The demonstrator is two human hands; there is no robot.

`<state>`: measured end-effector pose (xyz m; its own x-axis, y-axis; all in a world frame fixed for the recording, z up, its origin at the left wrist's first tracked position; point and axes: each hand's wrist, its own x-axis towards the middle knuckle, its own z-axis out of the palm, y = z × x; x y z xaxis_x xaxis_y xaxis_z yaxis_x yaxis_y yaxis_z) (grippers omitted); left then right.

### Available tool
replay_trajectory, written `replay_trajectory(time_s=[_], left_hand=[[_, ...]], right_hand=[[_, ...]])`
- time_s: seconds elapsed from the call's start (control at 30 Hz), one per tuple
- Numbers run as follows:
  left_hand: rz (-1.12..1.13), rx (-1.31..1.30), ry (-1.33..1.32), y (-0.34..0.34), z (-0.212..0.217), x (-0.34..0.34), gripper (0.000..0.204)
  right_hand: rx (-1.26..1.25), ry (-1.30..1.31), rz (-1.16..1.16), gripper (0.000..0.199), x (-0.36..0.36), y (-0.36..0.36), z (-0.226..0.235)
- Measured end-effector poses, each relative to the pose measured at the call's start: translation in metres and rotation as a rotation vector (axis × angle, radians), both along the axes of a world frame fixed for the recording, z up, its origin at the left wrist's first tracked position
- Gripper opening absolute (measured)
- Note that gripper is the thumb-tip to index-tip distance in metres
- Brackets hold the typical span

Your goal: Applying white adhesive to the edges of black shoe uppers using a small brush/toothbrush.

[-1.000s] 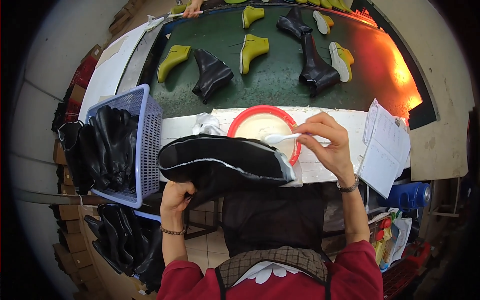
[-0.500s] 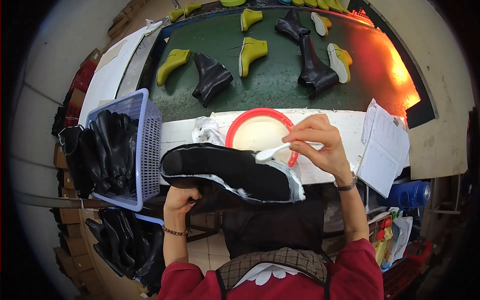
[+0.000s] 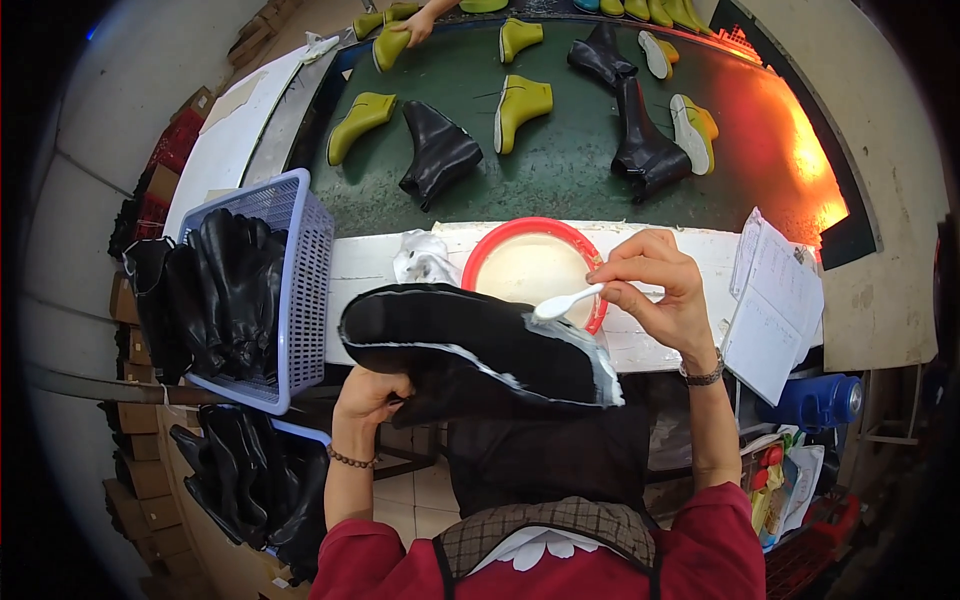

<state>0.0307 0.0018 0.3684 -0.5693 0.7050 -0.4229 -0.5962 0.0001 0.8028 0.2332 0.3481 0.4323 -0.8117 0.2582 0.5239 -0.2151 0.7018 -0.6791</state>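
A black boot upper [image 3: 470, 345] lies sole side up in front of me, its rim streaked with white glue. My left hand [image 3: 368, 392] grips it from below at the near left. My right hand [image 3: 655, 283] pinches a small white brush [image 3: 565, 301] whose tip rests on the boot's right end. Just behind stands a red bowl [image 3: 500, 243] of whitish glue on the white bench [image 3: 370, 262].
A blue basket [image 3: 300, 240] of black uppers stands at left, more black uppers below it. A crumpled white rag [image 3: 424, 258] lies beside the bowl. Papers [image 3: 775, 305] sit at right. Green and black boots [image 3: 438, 150] ride the green belt; another person's hand [image 3: 415, 24] holds one.
The boot upper has shifted right and tilted. The brush has come out of the bowl and down onto the boot's right end.
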Motion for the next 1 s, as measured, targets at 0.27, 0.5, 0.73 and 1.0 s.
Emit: replay_trajectory(time_s=[0.27,0.5,0.73,1.0], left_hand=[[-0.108,-0.045,-0.068,0.005,0.003,0.004,0.062],[0.001,0.008,0.031,0.011,0.02,0.01,0.05],[-0.073,-0.14,-0.051,0.013,0.032,0.007,0.047],[-0.362,-0.327,-0.069,0.038,0.052,0.028,0.051]], right_hand=[[0.077,0.02,0.065,0.016,-0.023,0.005,0.019],[0.065,0.056,0.018,0.018,-0.013,0.007,0.002],[-0.03,-0.009,-0.031,0.017,0.013,0.012,-0.007],[0.141,-0.027,0.12,0.016,-0.014,0.011,0.024]])
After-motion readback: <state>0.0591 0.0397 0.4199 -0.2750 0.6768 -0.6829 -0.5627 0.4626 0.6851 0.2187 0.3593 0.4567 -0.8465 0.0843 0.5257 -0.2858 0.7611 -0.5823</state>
